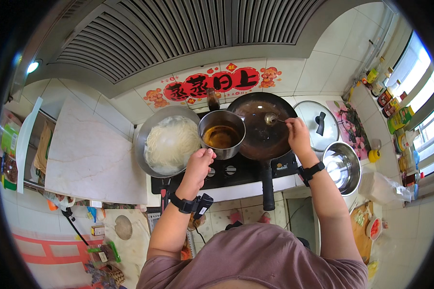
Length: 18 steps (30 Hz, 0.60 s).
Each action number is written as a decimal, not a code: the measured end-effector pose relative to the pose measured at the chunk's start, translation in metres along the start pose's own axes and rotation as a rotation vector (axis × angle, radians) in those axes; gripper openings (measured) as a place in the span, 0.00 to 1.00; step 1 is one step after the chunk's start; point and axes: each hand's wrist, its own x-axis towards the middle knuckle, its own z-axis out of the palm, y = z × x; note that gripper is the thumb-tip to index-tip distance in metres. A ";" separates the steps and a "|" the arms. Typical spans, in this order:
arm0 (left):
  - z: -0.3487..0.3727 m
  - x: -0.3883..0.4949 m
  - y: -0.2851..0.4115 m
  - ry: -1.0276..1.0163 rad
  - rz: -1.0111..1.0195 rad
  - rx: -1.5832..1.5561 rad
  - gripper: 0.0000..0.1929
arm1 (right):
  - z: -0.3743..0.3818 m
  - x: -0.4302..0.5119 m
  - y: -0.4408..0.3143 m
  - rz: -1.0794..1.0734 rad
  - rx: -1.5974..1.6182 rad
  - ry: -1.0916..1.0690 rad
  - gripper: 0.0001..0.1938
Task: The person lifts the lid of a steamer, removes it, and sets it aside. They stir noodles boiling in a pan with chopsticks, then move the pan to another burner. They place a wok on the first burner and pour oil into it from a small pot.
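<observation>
My left hand (199, 164) grips the near rim of a small steel pot (222, 154), which holds brown liquid, probably oil. The pot is between the two pans, above the gas stove (224, 180). In my right hand (298, 135) is a metal spoon (271, 119), its bowl over the dark wok (264, 144). A thin brown film covers the wok's inside, and its black handle points towards me. Left of the pot, a grey pan (141, 144) holds pale noodles (171, 144) in cloudy water.
A glass lid (311, 112) and a steel bowl (354, 159) stand right of the wok. Behind the pot is a dark bottle (212, 99). Sauce bottles (385, 97) line the windowsill. A range hood (188, 32) hangs overhead. A cutting board (360, 231) lies at the right.
</observation>
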 end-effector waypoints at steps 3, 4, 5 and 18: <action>-0.003 0.001 -0.002 -0.025 0.005 0.003 0.12 | 0.000 0.001 -0.001 0.382 0.092 0.178 0.04; -0.004 0.001 -0.002 -0.033 0.013 0.013 0.12 | -0.003 0.004 -0.003 0.415 0.189 0.227 0.05; -0.004 0.001 -0.003 -0.041 0.020 0.024 0.12 | -0.006 0.007 -0.008 0.561 0.278 0.271 0.06; 0.019 -0.022 -0.005 -0.195 0.063 -0.004 0.12 | -0.028 -0.028 -0.144 0.343 0.532 0.064 0.05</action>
